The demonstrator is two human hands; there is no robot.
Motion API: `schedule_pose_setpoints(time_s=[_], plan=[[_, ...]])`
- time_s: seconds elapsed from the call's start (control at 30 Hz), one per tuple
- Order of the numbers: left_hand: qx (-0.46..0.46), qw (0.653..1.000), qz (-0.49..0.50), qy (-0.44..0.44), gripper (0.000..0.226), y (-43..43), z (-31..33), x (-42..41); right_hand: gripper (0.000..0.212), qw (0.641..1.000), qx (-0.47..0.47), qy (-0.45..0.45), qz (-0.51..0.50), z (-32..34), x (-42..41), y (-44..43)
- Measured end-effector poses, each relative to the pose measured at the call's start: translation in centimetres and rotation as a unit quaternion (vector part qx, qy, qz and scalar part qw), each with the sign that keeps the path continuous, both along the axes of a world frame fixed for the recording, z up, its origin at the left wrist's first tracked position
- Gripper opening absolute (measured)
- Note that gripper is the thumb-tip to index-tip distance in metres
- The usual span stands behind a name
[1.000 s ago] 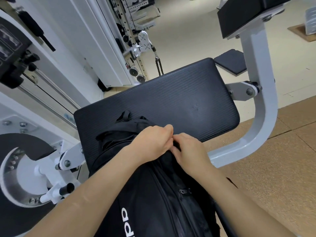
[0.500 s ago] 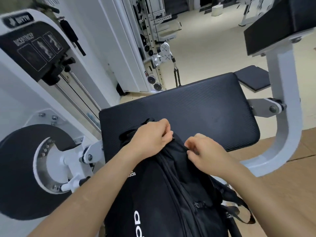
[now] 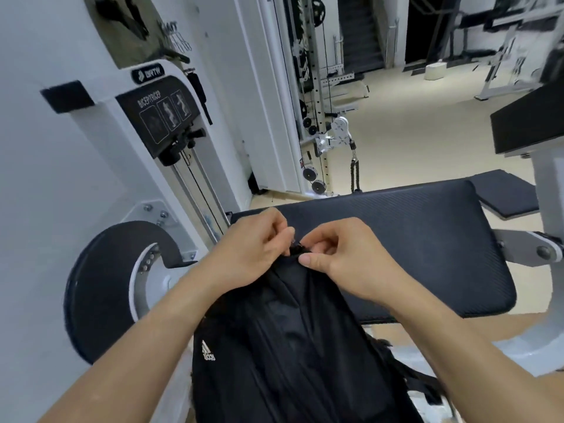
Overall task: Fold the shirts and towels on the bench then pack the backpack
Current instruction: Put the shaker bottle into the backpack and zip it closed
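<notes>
Backpack, black with a white logo on its side, lies with its top end on the near end of the padded gym bench and its lower part hanging off toward the person bent over it. Both hands meet at the bag's top edge. The left hand has its fingers curled in, thumb and forefinger pinching the fabric there. The right hand, touching it, pinches a small dark tab that looks like a zip pull; its other fingers are folded into the palm. Whether the zip below them is run shut cannot be told, as the dark cloth hides the teeth.

The step in hand appears to be fastening the bag, late in the task, since no shirt or towel shows outside it. The next move, by that reading, calls for the left hand to hold the cloth taut while the right draws the tab along its track, with care that the fabric does not catch.

A white bicep-tricep machine stands to the left, and a cable pulley hangs beyond the bench.
</notes>
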State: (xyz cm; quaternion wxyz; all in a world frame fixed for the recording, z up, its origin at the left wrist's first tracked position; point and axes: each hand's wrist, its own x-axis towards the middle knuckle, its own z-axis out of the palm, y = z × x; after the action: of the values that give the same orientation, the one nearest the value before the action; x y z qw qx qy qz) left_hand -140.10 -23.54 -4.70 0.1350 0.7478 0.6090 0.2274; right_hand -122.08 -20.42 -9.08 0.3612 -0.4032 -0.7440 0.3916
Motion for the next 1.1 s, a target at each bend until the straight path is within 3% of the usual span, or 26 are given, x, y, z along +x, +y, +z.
schedule_pose_setpoints(time_s=[0.1, 0.27, 0.4, 0.47, 0.6, 0.73, 0.83, 0.97, 1.1], plan=[[-0.017, 0.998, 0.027, -0.052, 0.019, -1.9, 1.5, -2.1, 0.018, 0.999, 0.010, 0.027, 0.037, 2.3, -0.9, -1.0], [-0.027, 0.996, 0.055, -0.065, 0.018, -4.0, 0.8, -2.9, 0.022, 0.996, 0.014, 0.045, 0.073, 2.6, -0.5, -2.5], [0.000, 0.997, 0.038, 0.074, 0.017, -4.0, 2.2, -3.7, 0.027, 0.996, 0.052, 0.014, 0.065, 2.6, 0.9, -2.6], [0.002, 0.994, 0.041, 0.102, 0.019, -3.9, 2.0, -4.3, 0.030, 0.997, 0.056, 0.000, 0.055, 2.3, 2.2, -2.5], [-0.027, 0.997, 0.058, -0.039, 0.023, -3.9, 0.9, -3.3, 0.029, 0.995, 0.049, -0.078, 0.034, 1.2, 5.0, -1.7], [0.013, 0.999, 0.021, -0.025, 0.025, -3.6, 1.1, -0.4, 0.031, 0.981, 0.062, -0.184, -0.009, 1.4, 6.6, -0.9], [0.021, 1.000, -0.012, -0.016, 0.022, -3.3, 2.0, 1.8, 0.014, 0.977, 0.143, -0.154, -0.035, 3.6, 5.1, -1.6], [0.004, 1.000, -0.007, -0.012, 0.019, -2.5, 2.7, 2.9, 0.019, 0.941, 0.217, -0.260, 0.005, 4.3, 1.4, -2.9], [-0.013, 0.999, 0.008, -0.036, 0.022, -2.6, 1.7, 1.6, 0.017, 0.937, 0.224, -0.265, -0.021, 3.3, 1.1, -2.6]])
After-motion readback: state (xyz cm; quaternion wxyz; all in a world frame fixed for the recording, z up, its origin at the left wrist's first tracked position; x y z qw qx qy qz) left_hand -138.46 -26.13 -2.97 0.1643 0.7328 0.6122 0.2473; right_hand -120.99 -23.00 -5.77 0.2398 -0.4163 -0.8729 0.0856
